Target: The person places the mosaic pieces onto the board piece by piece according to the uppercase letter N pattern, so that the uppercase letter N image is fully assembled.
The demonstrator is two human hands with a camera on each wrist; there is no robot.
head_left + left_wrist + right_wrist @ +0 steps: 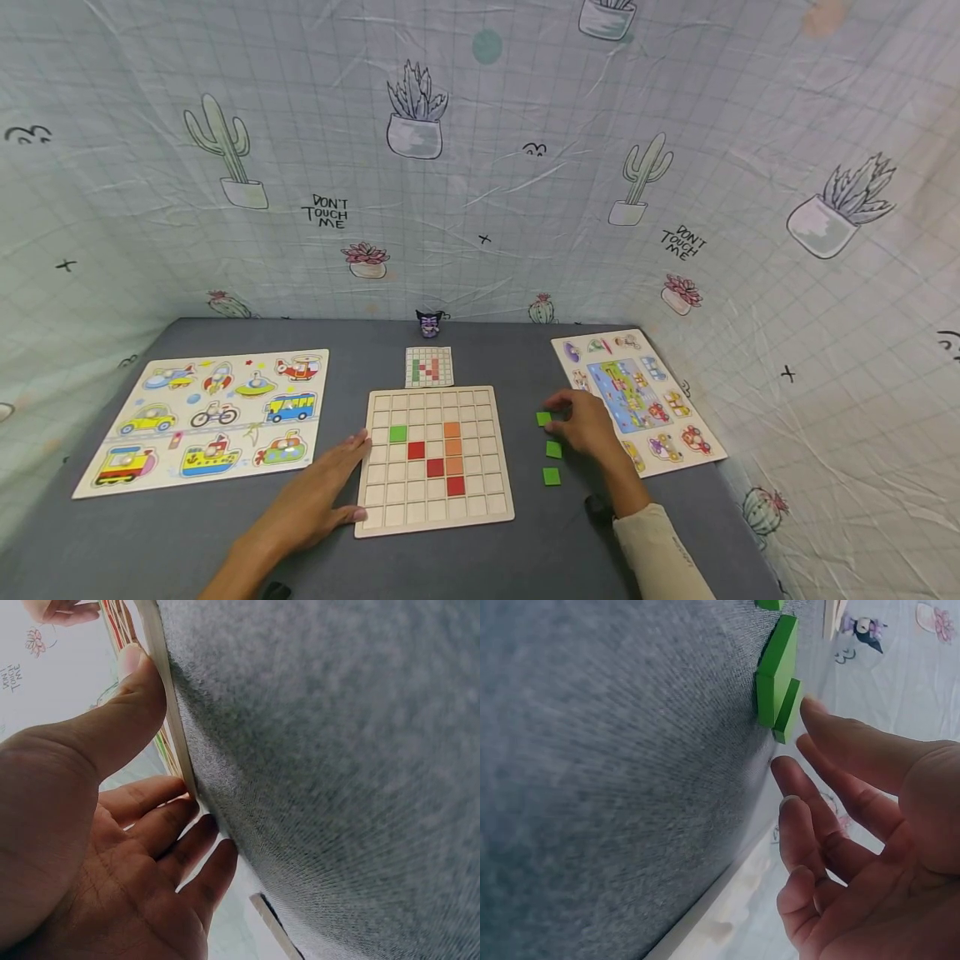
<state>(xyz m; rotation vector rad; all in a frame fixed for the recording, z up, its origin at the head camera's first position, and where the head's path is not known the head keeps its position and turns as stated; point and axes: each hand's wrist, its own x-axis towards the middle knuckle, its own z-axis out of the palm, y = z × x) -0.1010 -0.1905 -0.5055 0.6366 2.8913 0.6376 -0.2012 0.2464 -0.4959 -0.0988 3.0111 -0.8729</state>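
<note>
A square wooden grid board (480,518) lies mid-table. In its cells are one green tile (397,433), three red tiles and three orange tiles (453,447). My left hand (322,492) rests along the board's left edge, thumb near the front corner and fingers straight; the left wrist view shows the fingertips against the edge (177,727). To the right of the board, three loose green tiles (552,477) stand in a rough column. My right hand (588,425) hovers at the farthest one (543,419), thumb and fingers parted around it; in the right wrist view nothing is between them.
Behind the board lies a small pattern card (429,367) with coloured squares, and a small dark figurine (429,323) stands beyond it. A vehicle puzzle board (225,417) lies on the left, another picture puzzle (637,400) on the right. A patterned cloth surrounds the grey table.
</note>
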